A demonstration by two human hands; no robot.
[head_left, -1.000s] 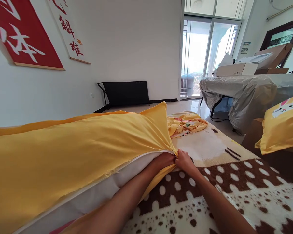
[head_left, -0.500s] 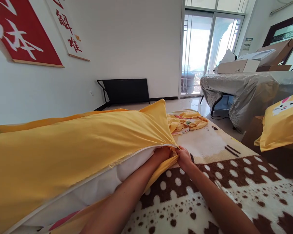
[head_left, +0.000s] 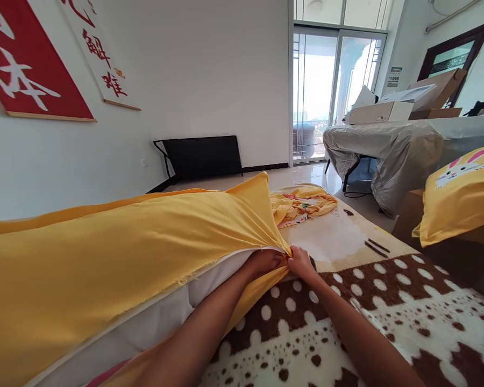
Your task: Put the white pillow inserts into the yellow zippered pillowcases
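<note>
my right fingers (head_left: pixel 295 253) clenched on yellow cover (head_left: pixel 165 236) at its opening's corner, same pinch as half a second ago, left hand (head_left: pixel 266 260) inside by white insert (head_left: pixel 157 317), grip unclear, cover atop patterned blanket (head_left: pixel 387 317), view swung slightly right

You see matt cloth on the cover (head_left: pixel 145 247) at frame left, fuzzy pile on the blanket (head_left: pixel 387 328) lower right, shiny crinkled plastic sheeting (head_left: pixel 413 148) upper right.
</note>
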